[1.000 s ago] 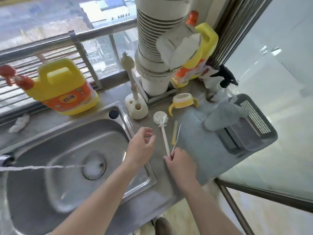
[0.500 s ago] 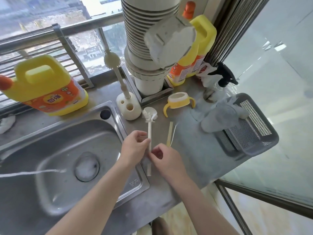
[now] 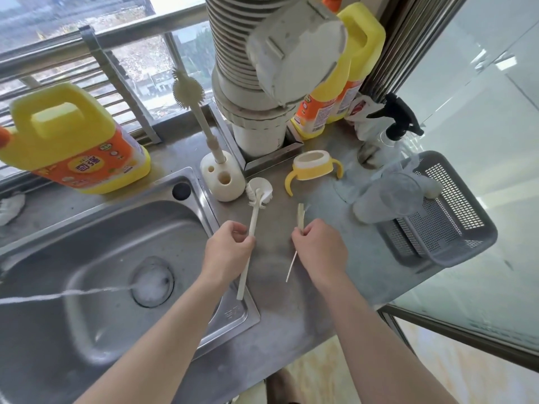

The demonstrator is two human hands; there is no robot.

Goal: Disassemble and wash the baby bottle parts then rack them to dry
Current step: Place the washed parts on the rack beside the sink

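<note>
Sink (image 3: 96, 228) is left of and under the left grip, with a water stream hitting its drain. Grey basket (image 3: 455, 228) is well right of the right grip. Clear bottle (image 3: 388, 199) lies against the basket's left rim. Yellow handled collar (image 3: 312, 167) is beyond both grips. Left hand (image 3: 230, 249) is curled round the brush (image 3: 253, 217) handle, head pointing away. Right hand (image 3: 319, 249) pinches the straw (image 3: 300, 214) plus a thin wire brush (image 3: 291, 266).

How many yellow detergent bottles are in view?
3. One bottle stands on the counter behind the sink, at left; a front bottle and a rear bottle stand at back right, partly hidden by the white pipe, so others may be hidden.
</note>
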